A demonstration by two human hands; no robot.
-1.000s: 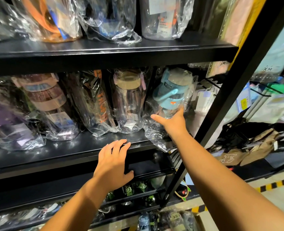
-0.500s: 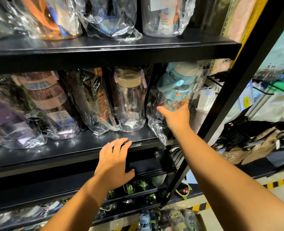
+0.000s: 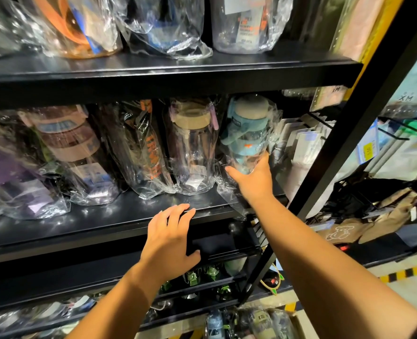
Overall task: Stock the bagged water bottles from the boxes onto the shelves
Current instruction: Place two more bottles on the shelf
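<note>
A light-blue bottle in a clear bag (image 3: 248, 133) stands at the right end of the middle shelf (image 3: 104, 218). My right hand (image 3: 254, 179) grips its lower part from the front. To its left stand a clear bottle with a beige lid (image 3: 191, 148), a dark bagged bottle with orange lettering (image 3: 148, 152) and a bagged pink-lidded bottle (image 3: 73, 148). My left hand (image 3: 169, 241) rests flat on the shelf's front edge, fingers spread. A cardboard box with more bagged bottles (image 3: 249, 324) sits on the floor below.
The top shelf (image 3: 168, 74) carries several bagged bottles. A black slanted upright (image 3: 349, 133) frames the rack's right side. Beyond it hang packaged goods on hooks (image 3: 307, 143), and brown paper bags (image 3: 374, 221) lie on a low ledge. Yellow-black floor tape (image 3: 403, 272) runs at right.
My right hand has pushed the blue bagged bottle upright and deeper onto the middle shelf. My left hand has stayed on the shelf edge.
</note>
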